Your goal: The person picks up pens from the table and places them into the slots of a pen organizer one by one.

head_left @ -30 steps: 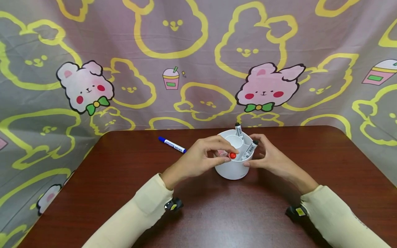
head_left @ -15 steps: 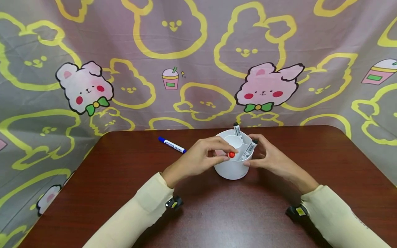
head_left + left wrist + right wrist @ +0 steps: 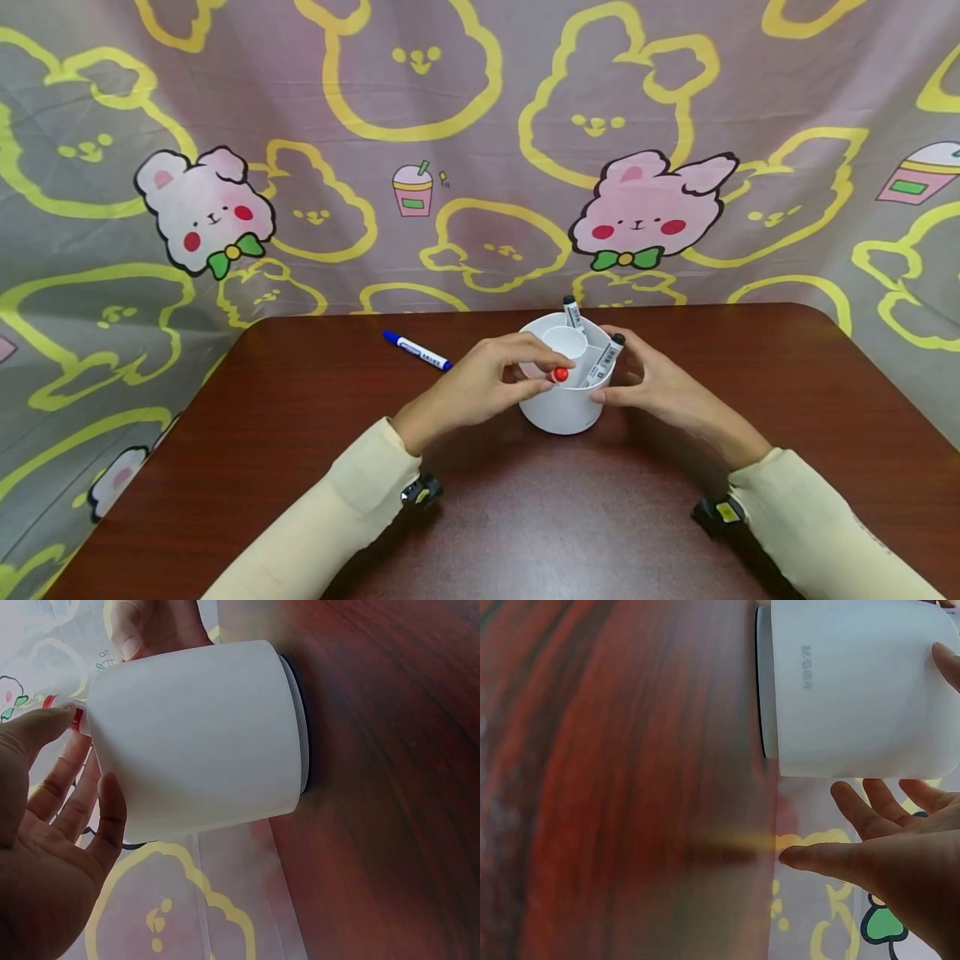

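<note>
A white marker with a red end (image 3: 561, 375) is pinched between thumb and fingers of my left hand (image 3: 480, 375), over the front left of a white pen holder (image 3: 562, 415). In the left wrist view this marker (image 3: 63, 703) lies at the holder's rim; its lower part is hidden. My right hand (image 3: 667, 383) grips the holder's right side, thumb at the front near the rim and fingers behind. Inside the holder, two black-ended markers stick up, one at the back (image 3: 573, 313) and one leaning right (image 3: 604, 362).
A blue-capped marker (image 3: 416, 352) lies on the dark red-brown table (image 3: 525, 533), left of the holder and partly behind my left hand. A patterned curtain (image 3: 480, 150) hangs behind the table's far edge.
Both hands and the holder stay almost in place. The red end shifts very slightly up and left, and the back black-ended marker moves a little left.
</note>
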Demonstrator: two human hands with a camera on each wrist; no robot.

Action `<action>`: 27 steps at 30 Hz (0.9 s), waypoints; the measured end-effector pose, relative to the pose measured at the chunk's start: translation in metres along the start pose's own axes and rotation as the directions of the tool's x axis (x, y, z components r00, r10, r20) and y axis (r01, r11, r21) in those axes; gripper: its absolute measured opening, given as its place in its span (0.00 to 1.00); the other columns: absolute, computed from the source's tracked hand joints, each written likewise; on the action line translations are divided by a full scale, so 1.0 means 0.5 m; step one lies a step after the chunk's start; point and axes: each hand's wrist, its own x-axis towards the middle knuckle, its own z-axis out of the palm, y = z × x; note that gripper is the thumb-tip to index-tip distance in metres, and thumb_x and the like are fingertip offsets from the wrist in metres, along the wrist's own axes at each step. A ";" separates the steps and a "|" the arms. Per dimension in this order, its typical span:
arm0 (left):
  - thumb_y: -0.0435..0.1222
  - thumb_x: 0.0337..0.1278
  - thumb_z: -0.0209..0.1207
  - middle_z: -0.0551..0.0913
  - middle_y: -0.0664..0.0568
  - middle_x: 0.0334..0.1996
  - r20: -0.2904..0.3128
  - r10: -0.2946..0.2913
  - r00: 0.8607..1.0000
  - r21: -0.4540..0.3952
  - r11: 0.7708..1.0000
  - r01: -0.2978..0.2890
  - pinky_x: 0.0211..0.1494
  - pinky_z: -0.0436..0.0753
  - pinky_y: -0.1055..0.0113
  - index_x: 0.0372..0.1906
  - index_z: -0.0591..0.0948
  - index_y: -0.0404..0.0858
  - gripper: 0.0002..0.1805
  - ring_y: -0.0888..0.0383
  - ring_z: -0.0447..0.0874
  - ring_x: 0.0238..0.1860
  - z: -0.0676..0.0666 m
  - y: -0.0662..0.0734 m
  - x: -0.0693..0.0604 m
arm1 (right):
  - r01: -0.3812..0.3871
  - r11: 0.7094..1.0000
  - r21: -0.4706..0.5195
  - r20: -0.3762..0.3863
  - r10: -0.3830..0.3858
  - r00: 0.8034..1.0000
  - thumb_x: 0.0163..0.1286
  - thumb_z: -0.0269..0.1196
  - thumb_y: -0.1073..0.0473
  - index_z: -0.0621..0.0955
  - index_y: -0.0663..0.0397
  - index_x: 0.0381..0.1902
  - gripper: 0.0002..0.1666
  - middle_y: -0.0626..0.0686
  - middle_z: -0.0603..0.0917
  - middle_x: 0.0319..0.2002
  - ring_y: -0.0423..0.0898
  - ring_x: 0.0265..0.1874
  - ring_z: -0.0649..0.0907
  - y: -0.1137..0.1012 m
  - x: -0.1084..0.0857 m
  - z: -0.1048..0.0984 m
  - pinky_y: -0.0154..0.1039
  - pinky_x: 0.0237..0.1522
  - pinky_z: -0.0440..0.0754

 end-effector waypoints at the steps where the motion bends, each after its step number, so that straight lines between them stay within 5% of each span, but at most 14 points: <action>1: 0.31 0.66 0.68 0.89 0.52 0.50 0.003 -0.002 1.000 0.002 1.000 0.002 0.45 0.85 0.72 0.58 0.88 0.41 0.17 0.59 0.84 0.48 0.000 0.000 -0.001 | -0.001 1.000 0.005 0.003 0.001 1.000 0.64 0.76 0.52 0.58 0.48 0.81 0.56 0.59 0.65 0.78 0.65 0.78 0.63 0.000 0.000 0.001 0.74 0.74 0.62; 12: 0.33 0.65 0.70 0.87 0.51 0.52 -0.043 -0.013 0.999 0.028 1.000 0.014 0.50 0.85 0.70 0.63 0.84 0.42 0.22 0.57 0.85 0.51 -0.010 0.001 -0.017 | 0.004 0.999 0.035 0.010 -0.005 1.000 0.62 0.77 0.54 0.54 0.48 0.82 0.59 0.62 0.69 0.73 0.65 0.68 0.74 0.001 0.006 0.005 0.62 0.64 0.78; 15: 0.34 0.64 0.70 0.86 0.50 0.52 -0.065 -0.021 0.998 0.039 0.999 0.024 0.52 0.85 0.64 0.64 0.84 0.43 0.23 0.56 0.84 0.51 -0.017 -0.002 -0.028 | 0.019 0.999 0.047 0.012 -0.019 1.000 0.62 0.77 0.56 0.54 0.50 0.81 0.59 0.63 0.69 0.73 0.65 0.69 0.73 -0.001 0.006 0.006 0.61 0.64 0.77; 20: 0.34 0.63 0.71 0.85 0.52 0.56 -0.093 -0.077 0.993 0.039 0.996 0.081 0.54 0.86 0.52 0.64 0.83 0.44 0.24 0.54 0.84 0.55 -0.036 -0.012 -0.052 | -0.004 0.998 0.070 0.013 0.003 1.000 0.60 0.78 0.56 0.53 0.52 0.78 0.59 0.62 0.66 0.76 0.66 0.77 0.65 -0.003 0.009 0.009 0.72 0.72 0.67; 27: 0.33 0.63 0.72 0.85 0.54 0.56 -0.154 -0.120 0.981 0.044 0.991 0.128 0.54 0.85 0.50 0.65 0.82 0.43 0.25 0.54 0.85 0.57 -0.073 -0.038 -0.088 | 0.032 0.997 0.071 0.027 -0.034 0.999 0.60 0.79 0.58 0.55 0.50 0.81 0.60 0.59 0.68 0.74 0.64 0.75 0.68 -0.004 0.013 0.014 0.66 0.72 0.68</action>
